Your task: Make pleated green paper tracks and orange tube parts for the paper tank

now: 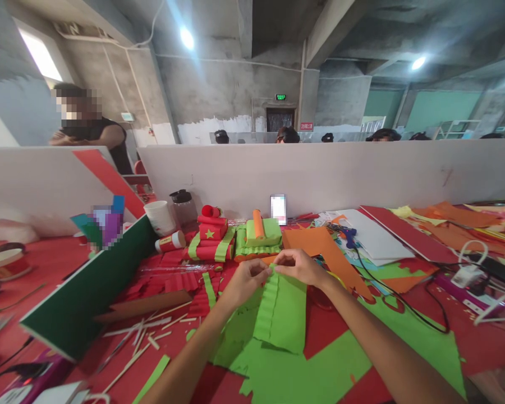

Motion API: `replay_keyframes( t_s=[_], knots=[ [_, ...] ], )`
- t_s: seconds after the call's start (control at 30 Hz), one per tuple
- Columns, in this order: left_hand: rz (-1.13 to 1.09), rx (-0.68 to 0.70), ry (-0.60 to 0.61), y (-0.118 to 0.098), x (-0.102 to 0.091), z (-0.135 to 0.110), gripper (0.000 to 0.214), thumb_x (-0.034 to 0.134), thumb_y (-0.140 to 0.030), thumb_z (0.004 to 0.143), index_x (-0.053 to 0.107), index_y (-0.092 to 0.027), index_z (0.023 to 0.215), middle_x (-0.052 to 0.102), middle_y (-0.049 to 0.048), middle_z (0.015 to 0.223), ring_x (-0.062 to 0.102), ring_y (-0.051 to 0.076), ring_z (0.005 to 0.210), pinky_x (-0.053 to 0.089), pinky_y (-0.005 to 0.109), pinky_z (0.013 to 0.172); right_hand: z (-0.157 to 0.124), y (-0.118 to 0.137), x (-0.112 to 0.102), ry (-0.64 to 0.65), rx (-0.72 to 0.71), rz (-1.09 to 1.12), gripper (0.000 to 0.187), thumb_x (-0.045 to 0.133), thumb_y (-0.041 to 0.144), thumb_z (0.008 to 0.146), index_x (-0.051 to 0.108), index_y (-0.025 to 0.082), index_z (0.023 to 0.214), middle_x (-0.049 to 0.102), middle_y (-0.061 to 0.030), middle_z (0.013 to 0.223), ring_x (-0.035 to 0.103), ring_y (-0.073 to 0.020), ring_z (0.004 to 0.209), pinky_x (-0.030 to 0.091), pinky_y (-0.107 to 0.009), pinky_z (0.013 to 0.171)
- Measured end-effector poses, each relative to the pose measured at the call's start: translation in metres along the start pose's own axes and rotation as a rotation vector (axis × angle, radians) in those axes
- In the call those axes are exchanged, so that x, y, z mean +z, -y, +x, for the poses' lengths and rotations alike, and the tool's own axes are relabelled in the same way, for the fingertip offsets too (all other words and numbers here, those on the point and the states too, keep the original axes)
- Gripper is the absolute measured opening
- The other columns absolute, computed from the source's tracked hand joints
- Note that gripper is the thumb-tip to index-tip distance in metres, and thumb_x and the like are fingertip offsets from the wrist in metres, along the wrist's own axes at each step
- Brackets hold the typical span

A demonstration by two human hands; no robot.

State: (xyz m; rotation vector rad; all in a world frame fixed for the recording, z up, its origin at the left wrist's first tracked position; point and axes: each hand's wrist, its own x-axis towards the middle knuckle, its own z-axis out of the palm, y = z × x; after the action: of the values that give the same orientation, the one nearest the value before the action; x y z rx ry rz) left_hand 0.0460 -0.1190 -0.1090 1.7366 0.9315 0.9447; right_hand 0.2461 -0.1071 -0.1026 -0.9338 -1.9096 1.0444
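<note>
We're pinching the top edge of the pleated green sheet (280, 306) with both hands: left hand (246, 279) and right hand (301, 266) are closing fingertips on it side by side, likely so the fold line stays straight. The sheet is hanging off the fingers and draping onto loose green paper (303, 370) on the red table (46, 264). The paper tank models (233, 238) are sitting just behind, clear of the fold. The glue gun cable (387, 289) is trailing right.
</note>
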Motion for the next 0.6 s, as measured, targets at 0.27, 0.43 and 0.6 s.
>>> replay_keyframes(
  t_s=[0.27,0.43,0.6],
  knots=[
    [0.049,0.017,-0.017,0.0026,0.0009,0.0001,0.041,0.059,-0.052,0.081,0.055,-0.014,0.067,0.046,-0.0032,0.055,0.040,0.009,0.051,0.027,0.021,0.048,-0.0008,0.0014,-0.0003,0.005,-0.002,-0.007,0.026,0.068,0.041,0.077,0.067,0.018,0.088,0.069,-0.0042,0.082,0.064,-0.0182,0.077,0.048,-0.027,0.067],
    [0.045,0.034,-0.042,0.0013,0.0021,-0.0008,0.041,0.059,-0.052,0.080,0.053,-0.015,0.065,0.043,-0.0041,0.054,0.037,0.009,0.051,0.026,0.021,0.048,-0.0009,0.0037,-0.0005,-0.016,-0.002,-0.003,0.027,0.069,0.042,0.077,0.067,0.018,0.090,0.070,-0.0048,0.085,0.066,-0.0192,0.080,0.049,-0.027,0.069],
    [-0.003,0.046,-0.063,-0.0030,0.0045,-0.0019,0.033,0.067,-0.046,0.075,0.059,-0.014,0.080,0.046,-0.0047,0.057,0.039,0.009,0.053,0.029,0.020,0.050,0.0003,0.0039,-0.0022,-0.061,-0.024,-0.021,0.024,0.069,0.039,0.077,0.067,0.018,0.089,0.071,-0.0048,0.085,0.066,-0.0191,0.080,0.049,-0.027,0.070]
  ],
)
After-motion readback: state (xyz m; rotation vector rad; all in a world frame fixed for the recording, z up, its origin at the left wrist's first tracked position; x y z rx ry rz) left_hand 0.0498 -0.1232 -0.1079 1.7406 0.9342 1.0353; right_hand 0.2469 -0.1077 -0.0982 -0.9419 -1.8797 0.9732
